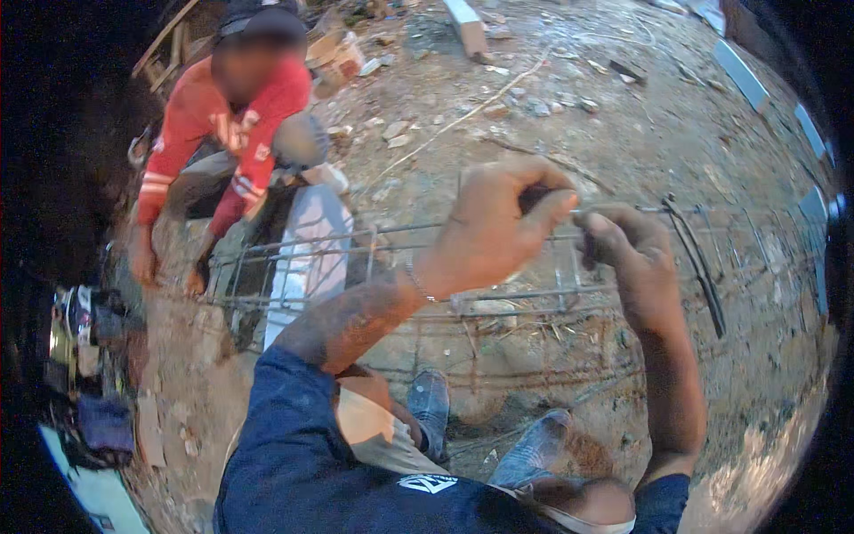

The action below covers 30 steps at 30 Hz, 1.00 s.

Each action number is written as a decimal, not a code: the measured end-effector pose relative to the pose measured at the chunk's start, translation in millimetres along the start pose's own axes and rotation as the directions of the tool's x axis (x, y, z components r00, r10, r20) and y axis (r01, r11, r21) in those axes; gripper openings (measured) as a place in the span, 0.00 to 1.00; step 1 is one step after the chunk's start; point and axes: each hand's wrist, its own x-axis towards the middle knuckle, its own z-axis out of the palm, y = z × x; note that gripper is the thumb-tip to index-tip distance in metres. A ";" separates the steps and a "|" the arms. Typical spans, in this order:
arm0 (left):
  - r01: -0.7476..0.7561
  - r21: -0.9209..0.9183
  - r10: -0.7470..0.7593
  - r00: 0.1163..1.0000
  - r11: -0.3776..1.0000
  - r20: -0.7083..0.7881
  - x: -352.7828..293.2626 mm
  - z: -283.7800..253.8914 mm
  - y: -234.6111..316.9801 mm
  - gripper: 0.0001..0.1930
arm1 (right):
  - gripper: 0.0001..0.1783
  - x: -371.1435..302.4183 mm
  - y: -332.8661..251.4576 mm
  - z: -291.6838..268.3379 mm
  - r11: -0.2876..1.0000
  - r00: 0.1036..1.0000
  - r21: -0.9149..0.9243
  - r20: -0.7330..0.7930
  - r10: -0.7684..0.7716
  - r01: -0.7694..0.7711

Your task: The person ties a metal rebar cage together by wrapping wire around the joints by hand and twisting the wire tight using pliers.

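Observation:
A long cage of steel rebar [498, 313], made of thin rods with cross ties, runs left to right in front of me. Above it, my left hand [498, 222] is closed, thumb and fingertips pressed together. Close to its right, my right hand [636, 267] is closed too, its fingers curled. A short, thin, pale piece, like tie wire, seems to show between the fingertips, but I cannot make it out surely. Just right of my right hand, a dark tool with two long handles [698, 267] hangs over the cage's rods.
A co-worker in a red sweater [187, 120] crouches at the left, hands low by the cage's left end. A pale block [307, 254] lies under the cage there. Stones, a long thin stick [463, 125] and a white beam [467, 27] lie on the dirt beyond.

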 end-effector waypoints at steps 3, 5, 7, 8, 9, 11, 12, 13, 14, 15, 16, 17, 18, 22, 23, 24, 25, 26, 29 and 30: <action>-0.049 0.050 0.048 0.999 0.998 0.020 -0.8 0.4 7.9 0.07 | 0.13 -1.5 4.9 4.0 0.995 0.999 0.095 -0.037 0.010 -0.006; -0.111 0.067 0.112 0.994 0.991 -0.008 -2.6 -0.2 -0.8 0.07 | 0.10 -2.3 0.5 11.1 0.995 0.996 0.097 -0.092 -0.002 0.011; -0.180 0.073 0.182 0.983 0.981 -0.026 -2.8 2.8 -5.5 0.06 | 0.08 -4.3 0.4 22.6 0.997 0.980 -0.052 -0.190 -0.059 0.050; -0.261 0.149 0.272 0.961 0.954 -0.055 -2.8 4.6 -6.4 0.07 | 0.06 -5.4 1.3 25.8 0.977 0.951 -0.201 -0.282 -0.131 0.075; -0.336 0.225 0.360 0.930 0.915 -0.075 -3.0 6.1 -7.6 0.07 | 0.06 -6.5 3.5 26.6 0.977 0.951 -0.203 -0.281 -0.128 0.072; -0.372 0.262 0.405 0.911 0.891 -0.084 -2.7 7.5 -9.2 0.07 | 0.04 -8.0 6.8 27.6 0.744 0.849 -0.611 -0.214 -0.484 0.270; -0.410 0.298 0.453 0.887 0.862 -0.090 -1.5 8.1 -6.4 0.07 | 0.04 -8.5 5.6 26.6 0.742 0.849 -0.614 -0.215 -0.483 0.267; -0.412 0.295 0.454 0.886 0.862 -0.090 -1.4 6.5 -3.1 0.07 | 0.05 -9.0 3.0 25.6 0.860 0.893 -0.459 -0.257 -0.370 0.224; -0.221 0.102 0.225 0.974 0.970 -0.025 -2.4 2.1 1.1 0.08 | 0.06 -9.6 0.2 24.1 0.943 0.928 -0.286 -0.277 -0.249 0.167; 0.007 -0.076 0.000 0.996 0.997 0.087 -3.3 -1.6 4.4 0.09 | 0.06 -10.9 -2.5 16.7 0.942 0.927 -0.292 -0.280 -0.250 0.166; 0.003 -0.080 0.005 0.996 0.997 0.088 -3.0 -4.2 2.2 0.09 | 0.08 -12.3 -4.9 5.6 0.993 0.981 -0.044 -0.154 -0.115 0.109; 0.072 -0.194 -0.050 0.992 0.978 0.116 -1.4 -7.1 -1.9 0.10 | 0.10 -13.4 -6.5 -1.3 0.981 1.000 0.194 0.006 -0.009 0.008; 0.143 -0.304 -0.098 0.983 0.942 0.157 -0.1 -7.8 -3.8 0.11 | 0.10 -14.4 -4.2 -2.8 0.982 1.000 0.189 -0.005 -0.008 0.009; 0.377 -0.538 -0.329 0.926 0.754 0.187 3.1 -7.2 -11.1 0.10 | 0.13 -11.7 11.6 -8.6 0.993 0.996 -0.083 -0.027 -0.086 0.084; 0.407 -0.528 -0.364 0.912 0.746 0.189 2.4 -8.7 -11.4 0.09 | 0.13 -7.7 22.8 -4.2 0.856 0.940 -0.425 -0.030 -0.340 0.295; 0.403 -0.535 -0.350 0.914 0.742 0.204 4.2 -6.3 -11.1 0.09 | 0.14 -7.2 25.1 -2.7 0.558 0.832 -0.717 0.053 -0.552 0.417; 0.430 -0.558 -0.386 0.900 0.709 0.203 3.1 -7.2 -12.0 0.08 | 0.15 -7.7 14.6 7.0 0.609 0.840 -0.703 -0.031 -0.541 0.367; 0.456 -0.581 -0.421 0.884 0.675 0.204 2.6 -6.8 -11.9 0.08 | 0.15 -7.2 9.1 10.8 0.610 0.839 -0.704 -0.035 -0.543 0.365; 0.487 -0.495 -0.483 0.863 0.720 0.146 0.3 -1.7 -6.8 0.07 | 0.16 -3.1 3.8 15.1 0.742 0.849 -0.577 -0.150 -0.507 0.342; 0.486 -0.496 -0.478 0.865 0.720 0.153 0.2 0.4 -5.8 0.07 | 0.17 -0.4 7.1 15.1 0.652 0.793 -0.650 -0.123 -0.596 0.390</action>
